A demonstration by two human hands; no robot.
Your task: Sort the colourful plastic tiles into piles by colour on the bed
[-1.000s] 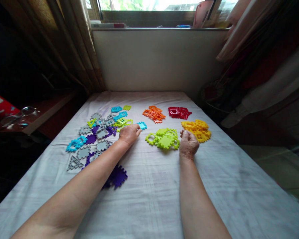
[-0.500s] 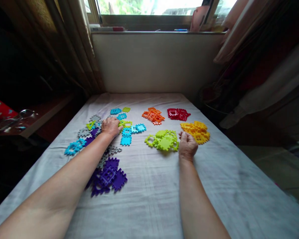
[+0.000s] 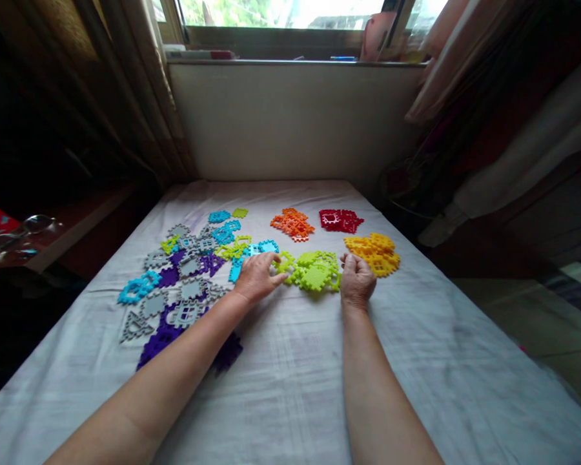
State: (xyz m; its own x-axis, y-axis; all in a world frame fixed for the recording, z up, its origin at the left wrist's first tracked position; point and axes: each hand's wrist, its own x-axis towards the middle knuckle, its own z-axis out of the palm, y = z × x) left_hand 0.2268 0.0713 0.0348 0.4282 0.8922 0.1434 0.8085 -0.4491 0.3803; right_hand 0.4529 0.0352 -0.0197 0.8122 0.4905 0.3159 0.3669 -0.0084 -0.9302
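My left hand [image 3: 259,278] is at the left end of a heap of lime-green toothed plastic building tiles [image 3: 316,271], thumb and fingers apart. A lime-green tile [image 3: 285,262] lies at its fingertips. Light-blue tiles [image 3: 268,246] show just behind this hand, partly covered by it. My right hand [image 3: 358,279] is curled closed between the green heap and a pile of yellow tiles [image 3: 377,254]. Whatever its fingers may hold is hidden.
Orange tiles [image 3: 292,223] and red tiles [image 3: 341,220] lie in piles farther back. Grey tiles [image 3: 192,289], purple tiles [image 3: 162,342] and more blue tiles [image 3: 138,287] are mixed at the left. A pale cloth [image 3: 290,400] covers the surface; a wall [image 3: 290,123] stands behind.
My left hand has moved right and nearer, from the mixed tiles to the green heap, uncovering grey and purple tiles. My right hand stays closed beside the heap. The view has shifted slightly.
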